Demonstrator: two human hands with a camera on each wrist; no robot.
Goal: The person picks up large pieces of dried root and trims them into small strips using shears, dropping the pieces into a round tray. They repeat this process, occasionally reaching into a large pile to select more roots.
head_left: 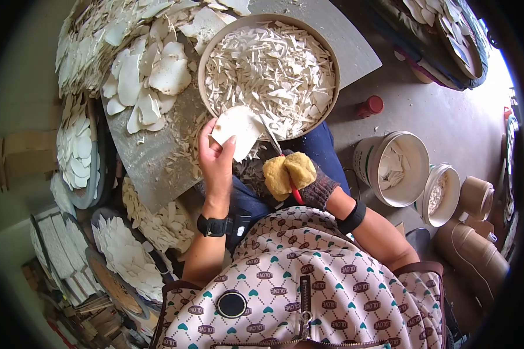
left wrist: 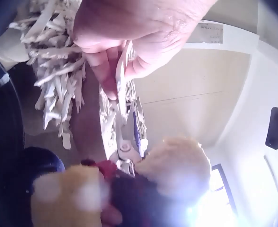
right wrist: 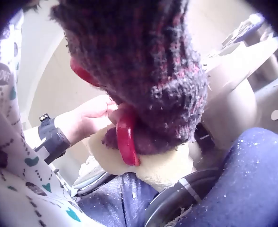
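Between thumb and fingers, my bare left hand pinches a thin, flat white slice at its lower left edge. My right hand, in a dark knitted glove, grips scissors with red handles wrapped in yellow foam. The metal blades lie at the slice's right edge. Just beyond both hands is a large round tray, full of narrow white strips. In the left wrist view the slice appears edge-on above the scissors' pivot.
Whole white slices are heaped on the metal table at left. More slices fill round trays lower left. To the right stand a white bucket with pieces inside, a smaller bucket and a red-lidded jar.
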